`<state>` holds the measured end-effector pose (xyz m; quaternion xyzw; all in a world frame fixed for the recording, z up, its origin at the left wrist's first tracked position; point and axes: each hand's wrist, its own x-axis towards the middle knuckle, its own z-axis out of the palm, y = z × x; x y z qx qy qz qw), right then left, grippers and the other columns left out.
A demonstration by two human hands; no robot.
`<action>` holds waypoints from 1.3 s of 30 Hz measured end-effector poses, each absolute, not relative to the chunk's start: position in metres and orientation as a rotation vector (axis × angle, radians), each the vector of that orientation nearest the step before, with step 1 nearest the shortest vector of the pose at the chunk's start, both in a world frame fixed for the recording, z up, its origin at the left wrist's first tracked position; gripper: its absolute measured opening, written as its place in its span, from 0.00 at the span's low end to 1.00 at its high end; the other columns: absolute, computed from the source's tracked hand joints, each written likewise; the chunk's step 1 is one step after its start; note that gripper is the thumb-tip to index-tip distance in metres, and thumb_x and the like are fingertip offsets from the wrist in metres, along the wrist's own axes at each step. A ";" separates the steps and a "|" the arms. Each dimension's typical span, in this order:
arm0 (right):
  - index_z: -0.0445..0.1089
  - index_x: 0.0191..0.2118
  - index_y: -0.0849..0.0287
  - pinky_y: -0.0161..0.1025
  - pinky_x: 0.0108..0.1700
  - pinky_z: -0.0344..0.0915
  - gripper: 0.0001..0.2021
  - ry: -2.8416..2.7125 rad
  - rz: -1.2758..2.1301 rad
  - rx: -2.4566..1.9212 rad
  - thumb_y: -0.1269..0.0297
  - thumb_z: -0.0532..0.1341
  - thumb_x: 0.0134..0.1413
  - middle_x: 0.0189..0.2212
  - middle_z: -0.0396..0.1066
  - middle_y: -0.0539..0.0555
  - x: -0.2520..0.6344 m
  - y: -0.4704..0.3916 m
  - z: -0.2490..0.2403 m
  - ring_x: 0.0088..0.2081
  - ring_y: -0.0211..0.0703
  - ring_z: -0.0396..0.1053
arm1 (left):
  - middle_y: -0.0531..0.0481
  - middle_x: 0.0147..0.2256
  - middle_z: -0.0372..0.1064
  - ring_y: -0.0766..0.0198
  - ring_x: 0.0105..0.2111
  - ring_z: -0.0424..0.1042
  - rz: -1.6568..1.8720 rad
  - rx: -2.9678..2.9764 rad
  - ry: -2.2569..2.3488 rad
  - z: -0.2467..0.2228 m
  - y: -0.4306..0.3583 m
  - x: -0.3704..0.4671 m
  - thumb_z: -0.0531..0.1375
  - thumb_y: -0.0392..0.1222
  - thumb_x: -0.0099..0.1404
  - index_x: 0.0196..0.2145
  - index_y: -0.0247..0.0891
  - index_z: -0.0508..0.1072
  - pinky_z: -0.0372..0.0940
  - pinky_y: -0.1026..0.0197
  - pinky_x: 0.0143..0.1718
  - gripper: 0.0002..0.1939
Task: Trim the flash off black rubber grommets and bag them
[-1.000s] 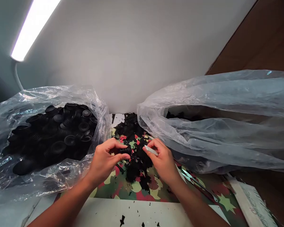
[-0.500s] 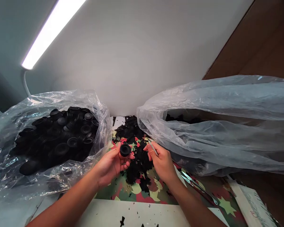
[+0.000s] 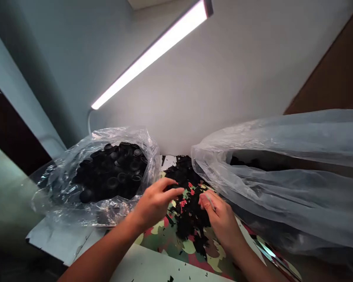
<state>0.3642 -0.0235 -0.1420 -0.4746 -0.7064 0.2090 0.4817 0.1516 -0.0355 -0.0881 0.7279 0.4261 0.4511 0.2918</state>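
Observation:
My left hand (image 3: 156,200) is palm down above the scrap pile, its fingers stretched out and apart. No held part shows in it, though the dark scraps behind blur the gap between the fingers. To the right, my right hand (image 3: 219,211) is closed on a slim pale tool (image 3: 211,202), mostly hidden by the fingers; its exact kind is not clear. Under both hands lie thin black scraps (image 3: 186,223) on a camouflage-patterned sheet (image 3: 176,252). Left of my left hand, a clear plastic bag (image 3: 151,156) holds many black ribbed rubber parts (image 3: 111,172).
Another clear plastic bag (image 3: 270,184), partly open with dark pieces inside, spreads over the right side. Shiny metal scissors (image 3: 267,250) seem to lie below it. A lit tube lamp (image 3: 153,55) leans over the left bag. Brown cardboard (image 3: 332,78) stands at the right.
My left hand has turned from palm up to palm down, and the round black rubber part it held is no longer visible. The view has swung left. My right hand still grips the tool.

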 end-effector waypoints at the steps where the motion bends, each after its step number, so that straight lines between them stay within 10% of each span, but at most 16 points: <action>1: 0.59 0.22 0.53 0.38 0.28 0.59 0.31 -1.729 0.487 -1.138 0.37 0.44 0.67 0.21 0.65 0.51 0.364 -0.023 -0.145 0.25 0.43 0.63 | 0.41 0.45 0.75 0.53 0.47 0.74 1.280 2.076 1.242 -0.080 -0.036 0.145 0.60 0.43 0.68 0.39 0.43 0.82 0.68 0.52 0.50 0.09; 7: 0.58 0.22 0.53 0.37 0.25 0.56 0.27 -1.749 0.568 -1.140 0.42 0.48 0.67 0.18 0.61 0.48 0.361 -0.026 -0.155 0.21 0.41 0.60 | 0.44 0.47 0.78 0.59 0.39 0.77 1.190 2.162 1.888 -0.024 -0.019 0.086 0.58 0.32 0.65 0.58 0.39 0.68 0.72 0.56 0.44 0.23; 22: 0.70 0.33 0.55 0.36 0.27 0.57 0.18 -1.773 0.670 -1.222 0.53 0.48 0.66 0.20 0.69 0.48 0.370 -0.014 -0.147 0.21 0.41 0.64 | 0.35 0.34 0.78 0.39 0.50 0.69 0.533 2.657 2.093 0.004 0.087 0.067 0.55 0.33 0.64 0.27 0.37 0.77 0.53 0.36 0.55 0.12; 30: 0.73 0.34 0.56 0.40 0.38 0.64 0.24 -1.654 0.614 -1.223 0.46 0.48 0.67 0.30 0.74 0.54 0.389 -0.005 -0.136 0.33 0.47 0.72 | 0.39 0.59 0.72 0.46 0.59 0.68 0.372 2.849 1.203 -0.059 -0.021 0.129 0.60 0.46 0.68 0.57 0.43 0.75 0.60 0.43 0.60 0.21; 33: 0.73 0.35 0.57 0.39 0.33 0.62 0.28 -1.562 0.595 -1.275 0.41 0.44 0.67 0.26 0.72 0.53 0.401 0.002 -0.132 0.28 0.45 0.70 | 0.49 0.69 0.58 0.43 0.69 0.55 0.083 2.744 0.574 -0.103 -0.076 0.146 0.64 0.54 0.65 0.67 0.57 0.61 0.49 0.41 0.67 0.35; 39: 0.73 0.35 0.57 0.38 0.29 0.60 0.30 -1.521 0.575 -1.304 0.38 0.45 0.65 0.24 0.72 0.52 0.405 0.004 -0.127 0.24 0.42 0.67 | 0.51 0.71 0.50 0.44 0.72 0.45 -0.037 2.651 0.528 -0.140 -0.061 0.182 0.53 0.50 0.75 0.70 0.58 0.55 0.36 0.33 0.69 0.28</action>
